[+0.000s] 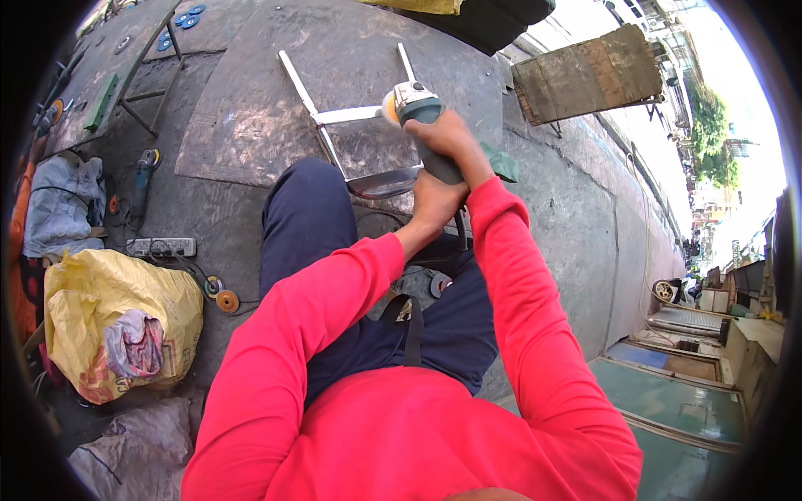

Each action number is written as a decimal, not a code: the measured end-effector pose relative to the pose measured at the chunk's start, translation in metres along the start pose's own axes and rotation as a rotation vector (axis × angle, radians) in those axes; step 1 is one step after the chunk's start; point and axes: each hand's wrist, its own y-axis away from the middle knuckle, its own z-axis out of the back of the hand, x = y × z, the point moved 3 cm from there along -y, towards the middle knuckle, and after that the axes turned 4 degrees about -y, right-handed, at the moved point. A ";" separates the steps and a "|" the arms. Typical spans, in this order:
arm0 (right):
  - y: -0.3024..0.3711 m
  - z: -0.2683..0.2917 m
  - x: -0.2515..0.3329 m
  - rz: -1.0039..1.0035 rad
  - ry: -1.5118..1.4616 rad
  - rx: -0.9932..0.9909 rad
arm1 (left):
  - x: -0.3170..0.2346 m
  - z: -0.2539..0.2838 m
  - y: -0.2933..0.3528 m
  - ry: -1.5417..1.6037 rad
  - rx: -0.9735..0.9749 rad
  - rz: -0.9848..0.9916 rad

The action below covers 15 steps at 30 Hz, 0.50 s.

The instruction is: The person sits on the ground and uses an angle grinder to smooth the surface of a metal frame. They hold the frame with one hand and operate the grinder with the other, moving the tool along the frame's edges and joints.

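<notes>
Both my hands are wrapped round an angle grinder with a dark blue-green body, a silver head and an orange-yellow disc. My right hand grips the body just behind the head. Lower down, toward the cord end, my left hand closes on the rear of the body. A shiny metal frame of tubes with a crossbar lies in front of my knees. The disc meets the frame near the right end of its crossbar, though whether it touches is unclear. A dark, glossy curved piece forms the frame's near end.
Beneath the frame lies a worn metal sheet. To the left are a second grinder, a power strip, loose discs and a yellow sack. A wooden board on legs stands at the far right.
</notes>
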 end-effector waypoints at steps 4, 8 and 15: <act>-0.005 0.016 -0.022 -0.109 0.014 -0.133 | -0.003 -0.013 -0.005 0.034 0.036 -0.012; -0.003 0.011 -0.019 -0.079 0.036 -0.086 | -0.001 -0.009 -0.003 0.009 0.053 -0.053; -0.001 0.002 -0.008 0.008 -0.004 -0.008 | 0.002 -0.007 0.001 0.087 0.013 -0.085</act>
